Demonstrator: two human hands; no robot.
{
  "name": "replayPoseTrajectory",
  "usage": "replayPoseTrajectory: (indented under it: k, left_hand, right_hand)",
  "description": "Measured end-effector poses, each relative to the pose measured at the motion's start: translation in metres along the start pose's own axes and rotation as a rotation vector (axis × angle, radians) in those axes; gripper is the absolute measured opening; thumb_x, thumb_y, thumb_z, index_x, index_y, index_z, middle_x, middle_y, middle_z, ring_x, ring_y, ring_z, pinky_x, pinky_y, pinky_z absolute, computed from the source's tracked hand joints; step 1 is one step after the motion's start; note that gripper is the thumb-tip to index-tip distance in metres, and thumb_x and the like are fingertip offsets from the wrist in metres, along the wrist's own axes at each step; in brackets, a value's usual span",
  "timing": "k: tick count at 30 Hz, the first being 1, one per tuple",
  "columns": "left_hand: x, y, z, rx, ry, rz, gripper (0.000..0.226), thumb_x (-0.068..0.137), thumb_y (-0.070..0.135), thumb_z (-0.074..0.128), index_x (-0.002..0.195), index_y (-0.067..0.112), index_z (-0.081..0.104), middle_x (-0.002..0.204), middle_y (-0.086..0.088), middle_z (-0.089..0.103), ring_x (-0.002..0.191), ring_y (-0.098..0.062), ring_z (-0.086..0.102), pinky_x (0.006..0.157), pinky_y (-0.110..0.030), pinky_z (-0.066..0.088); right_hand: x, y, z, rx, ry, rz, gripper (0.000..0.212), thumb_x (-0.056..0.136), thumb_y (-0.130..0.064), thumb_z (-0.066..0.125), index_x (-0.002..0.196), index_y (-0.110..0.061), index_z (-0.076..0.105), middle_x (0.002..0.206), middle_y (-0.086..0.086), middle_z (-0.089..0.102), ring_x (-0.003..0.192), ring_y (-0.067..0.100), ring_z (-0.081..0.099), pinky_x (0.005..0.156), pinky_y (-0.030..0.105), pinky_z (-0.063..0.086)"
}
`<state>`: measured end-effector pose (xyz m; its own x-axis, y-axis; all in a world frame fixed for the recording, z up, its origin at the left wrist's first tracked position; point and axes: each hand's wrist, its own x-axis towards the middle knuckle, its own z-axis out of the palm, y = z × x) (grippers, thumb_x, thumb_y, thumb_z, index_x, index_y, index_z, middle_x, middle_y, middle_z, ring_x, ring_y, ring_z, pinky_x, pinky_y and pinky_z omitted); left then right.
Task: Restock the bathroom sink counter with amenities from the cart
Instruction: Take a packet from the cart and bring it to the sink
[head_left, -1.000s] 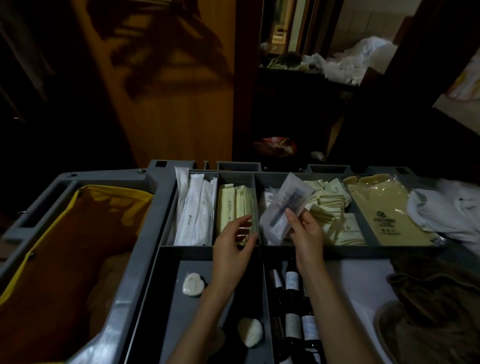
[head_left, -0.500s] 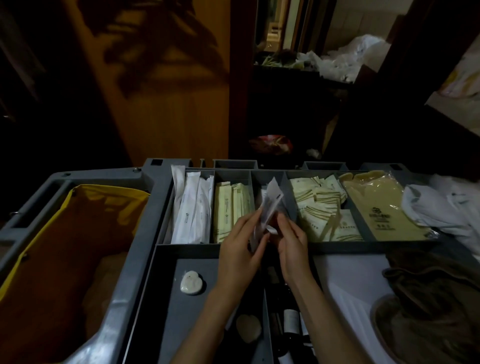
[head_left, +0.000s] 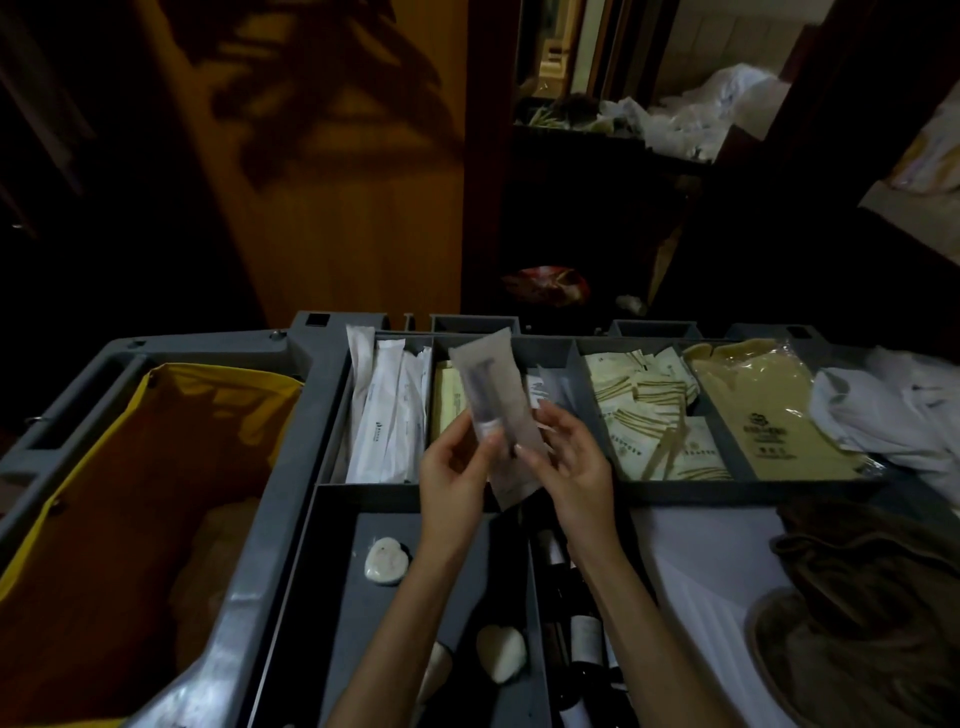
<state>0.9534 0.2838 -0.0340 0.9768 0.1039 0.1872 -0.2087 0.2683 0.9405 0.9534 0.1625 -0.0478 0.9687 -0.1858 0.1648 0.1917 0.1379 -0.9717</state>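
Observation:
A translucent amenity packet (head_left: 493, 395) with a dark item inside stands upright above the grey cart tray (head_left: 332, 415). My left hand (head_left: 454, 480) pinches its lower left edge. My right hand (head_left: 569, 467) holds its lower right side, fingers curled round it. Under and behind the packet lie compartments of white long sachets (head_left: 387, 410), pale yellow sachets (head_left: 447, 400), cream striped packets (head_left: 644, 410) and a tan bag (head_left: 763, 415).
A yellow-lined bin (head_left: 130, 493) fills the cart's left side. Heart-shaped soaps (head_left: 384, 561) and small dark bottles (head_left: 584, 634) lie in the near compartments. White cloth (head_left: 893, 410) and a brown towel (head_left: 872, 597) sit at the right. A wooden door stands beyond.
The packet went from my right hand alone to both hands, turned edge-on, and now faces me upright. My left hand left the yellow sachets and took the packet's edge.

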Motion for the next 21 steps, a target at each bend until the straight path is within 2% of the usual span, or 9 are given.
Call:
replayPoseTrajectory:
  k: [2, 5, 10, 15, 18, 21]
  left_hand:
    - [0.002, -0.001, -0.001, -0.045, 0.004, -0.058, 0.021, 0.092, 0.001, 0.056, 0.105, 0.013, 0.068, 0.094, -0.003, 0.074, 0.092, -0.017, 0.068, 0.076, -0.024, 0.054]
    - [0.005, -0.004, -0.004, -0.088, 0.017, -0.128, 0.020, 0.093, 0.004, 0.056, 0.109, 0.005, 0.067, 0.097, -0.008, 0.073, 0.092, -0.020, 0.068, 0.074, -0.024, 0.055]
    - [0.006, -0.004, -0.005, -0.070, -0.005, -0.172, 0.018, 0.093, 0.004, 0.056, 0.106, 0.010, 0.068, 0.091, -0.002, 0.075, 0.088, -0.013, 0.070, 0.071, -0.021, 0.053]
    - [0.005, -0.005, -0.010, -0.046, -0.016, -0.217, 0.018, 0.094, 0.009, 0.057, 0.107, 0.008, 0.069, 0.097, -0.009, 0.074, 0.090, -0.020, 0.070, 0.073, -0.024, 0.056]
    - [0.006, -0.006, -0.011, -0.033, 0.010, -0.265, 0.015, 0.094, 0.010, 0.056, 0.099, 0.011, 0.071, 0.088, -0.005, 0.074, 0.080, -0.017, 0.070, 0.065, -0.020, 0.053]
    - [0.007, -0.009, -0.013, -0.007, 0.009, -0.300, 0.018, 0.095, 0.012, 0.056, 0.104, 0.002, 0.069, 0.085, -0.010, 0.072, 0.074, -0.017, 0.068, 0.059, -0.019, 0.052]
  right_hand:
    - [0.000, -0.003, 0.000, 0.011, -0.002, 0.036, 0.048, 0.080, 0.003, 0.071, 0.120, -0.020, 0.058, 0.117, -0.002, 0.066, 0.110, 0.009, 0.063, 0.085, 0.022, 0.052]
    - [-0.001, -0.006, 0.001, -0.009, -0.025, 0.067, 0.043, 0.079, 0.001, 0.072, 0.115, -0.021, 0.061, 0.113, -0.004, 0.068, 0.106, 0.011, 0.065, 0.084, 0.023, 0.053]
    - [-0.001, -0.004, 0.001, 0.001, 0.006, 0.100, 0.036, 0.081, 0.003, 0.070, 0.108, -0.020, 0.065, 0.106, 0.001, 0.071, 0.097, 0.016, 0.069, 0.077, 0.022, 0.054]
    - [0.000, 0.001, 0.001, -0.058, 0.049, 0.140, 0.026, 0.083, -0.001, 0.069, 0.099, -0.022, 0.066, 0.088, 0.001, 0.073, 0.083, 0.015, 0.070, 0.070, 0.021, 0.054]
    - [0.000, 0.004, 0.002, -0.073, 0.056, 0.138, 0.026, 0.083, 0.002, 0.069, 0.096, -0.020, 0.066, 0.085, 0.002, 0.072, 0.077, 0.010, 0.069, 0.066, 0.017, 0.052]
    - [0.000, 0.007, 0.002, -0.130, 0.040, 0.120, 0.026, 0.084, 0.000, 0.069, 0.096, -0.022, 0.066, 0.085, 0.000, 0.071, 0.074, 0.005, 0.069, 0.065, 0.016, 0.051]
